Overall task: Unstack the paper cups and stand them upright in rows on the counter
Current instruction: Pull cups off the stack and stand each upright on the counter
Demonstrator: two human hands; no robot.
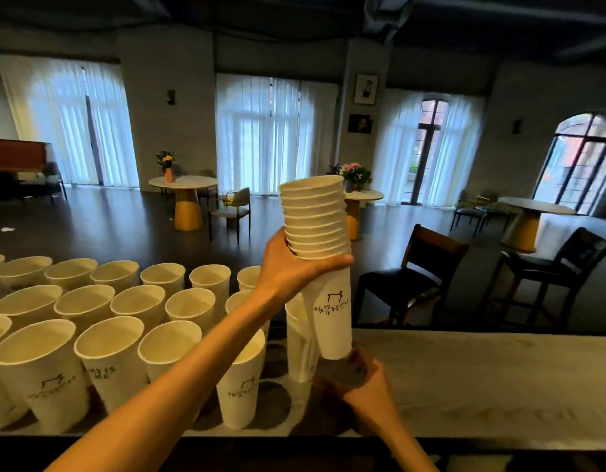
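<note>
1. The step in hand looks like pulling the bottom cup [332, 321] off the stack of cups [314, 219], which is held in the air above the counter [482, 376], just right of the standing rows.
2. The left hand [291, 267] wraps around the stack at the rim of the lowest cup, fingers curled round it and holding it firmly.
3. The right hand [359, 379] is at the base of the bottom cup, fingers curled about it. It is dark and blurred, so how tight the hold is cannot be told.
4. The stack's long axis runs nearly upright, leaning a little to the left at the top. Mouths point up and bases point down, toward the counter.
5. Rows of cups [107, 335] already stand upright on the left of the counter, mouths up. One cup [300, 345] stands just behind the held one, at the right end.
6. The next move calls for drawing the bottom cup straight down along that axis while the left hand keeps the rest back. It then goes upright on the bare counter to the right of the rows.
</note>
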